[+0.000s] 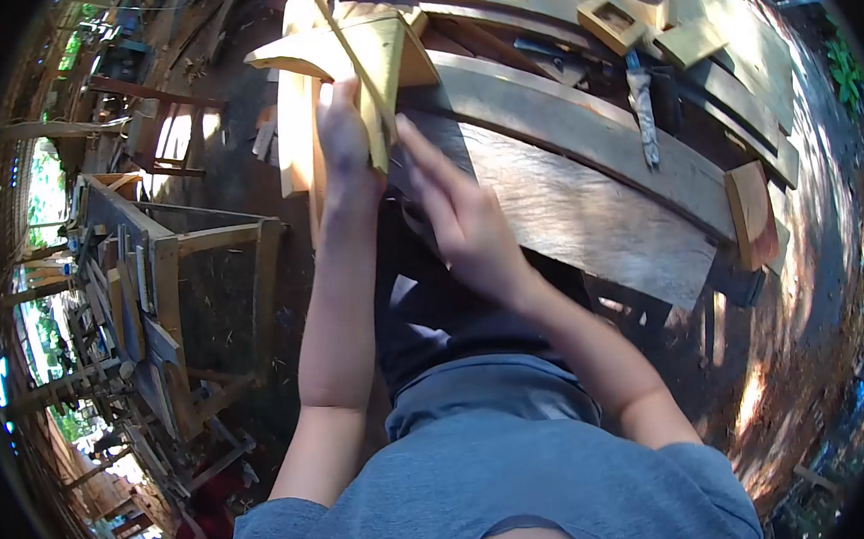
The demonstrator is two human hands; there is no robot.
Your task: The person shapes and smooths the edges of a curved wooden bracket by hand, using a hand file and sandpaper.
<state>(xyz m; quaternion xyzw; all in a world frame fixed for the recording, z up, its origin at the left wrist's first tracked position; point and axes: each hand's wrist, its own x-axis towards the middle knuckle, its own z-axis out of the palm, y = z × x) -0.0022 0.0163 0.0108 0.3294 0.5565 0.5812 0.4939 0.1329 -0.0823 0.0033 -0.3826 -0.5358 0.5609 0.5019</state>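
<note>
My left hand point(345, 140) grips a pale piece of wood point(377, 58) with a curved, flared top, its thumb pressed against the near edge. Across that wood runs a long thin strip point(348, 47), slanting from the upper left down to my right hand point(460, 212). The right hand is closed around the strip's near end, with the index finger stretched along it; motion blurs both hands somewhat. An upright pale board point(296, 129) stands just left of my left hand.
A wooden bench of long planks point(560, 100) stretches to the right, with a broad panel point(567, 190) at its near side. On it lie a wrapped-handle tool point(645, 119), a square wooden block with a hole point(611, 24) and a curved block point(751, 215). A wooden frame point(165, 248) stands left.
</note>
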